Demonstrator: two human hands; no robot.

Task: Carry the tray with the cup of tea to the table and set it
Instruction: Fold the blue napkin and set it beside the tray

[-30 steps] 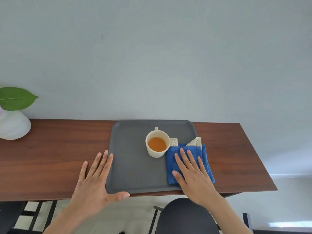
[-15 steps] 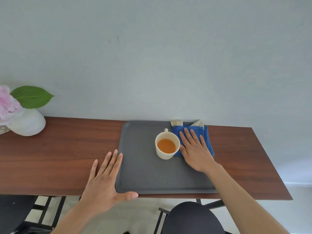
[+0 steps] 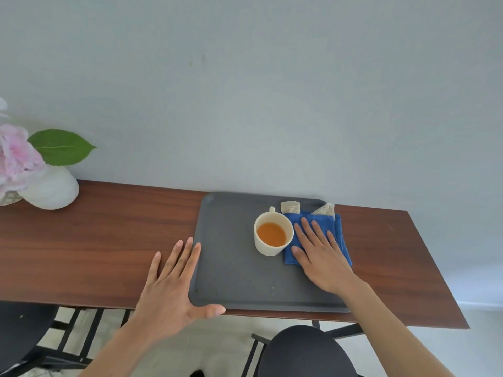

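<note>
The flat dark-grey plastic tray (image 3: 231,257) at frame centre looks stiff but slippery (tea may slosh), best gripped by its side rims; both hands' fingers lie spread flat, holding nothing.

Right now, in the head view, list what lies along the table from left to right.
Pink flower → white vase → left hand → cup of tea → right hand; the cup sits on the grey tray.
</note>
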